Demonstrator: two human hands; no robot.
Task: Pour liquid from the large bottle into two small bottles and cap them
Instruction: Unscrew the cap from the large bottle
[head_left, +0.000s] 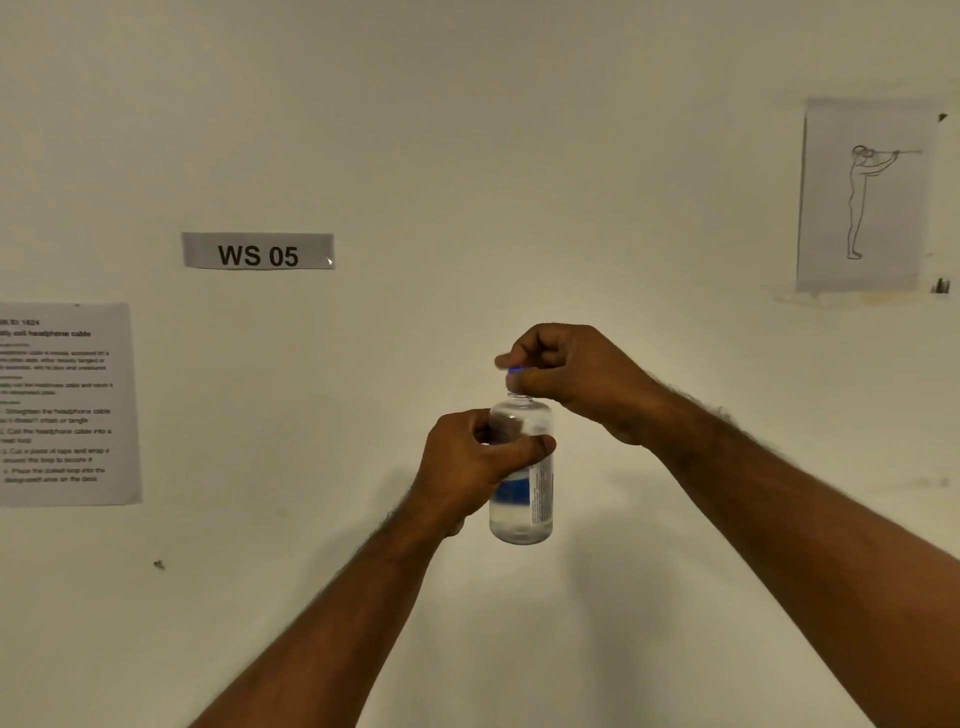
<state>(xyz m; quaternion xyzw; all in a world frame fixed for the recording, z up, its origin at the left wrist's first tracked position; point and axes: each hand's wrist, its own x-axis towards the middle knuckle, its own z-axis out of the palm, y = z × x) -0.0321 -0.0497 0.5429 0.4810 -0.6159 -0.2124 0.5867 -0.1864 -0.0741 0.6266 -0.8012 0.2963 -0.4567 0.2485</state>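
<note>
White wall (467, 156) filled almost the whole head view, lit in a dim, yellowish cast. Two bare forearms reached up from the bottom edge and met near the middle of the picture.

Three papers were fixed to the wall. At far left hung a printed instruction sheet (65, 402), cut off by the frame edge, with small text too blurred to read in full. At upper right hung a sheet with a line drawing (865, 195) of a standing figure holding something long up to the face. Left of centre was a narrow label (258, 251) printed "WS 05".

A clear plastic bottle (521, 488) was held upright in the air in front of the wall, roughly at the centre of the view. It carried a blue and white label and looked filled with clear liquid.

The left hand (475, 467) was wrapped around the bottle's upper body from the left, fingers curled behind it and the thumb pressed across the front.

The right hand (566, 374) came in from the right, directly above the bottle's neck. Its fingers were curled tightly, with thumb and forefinger pinching a small blue cap (514, 370) at the bottle's mouth. Whether the cap sat on the threads or just above them could not be told.
</note>
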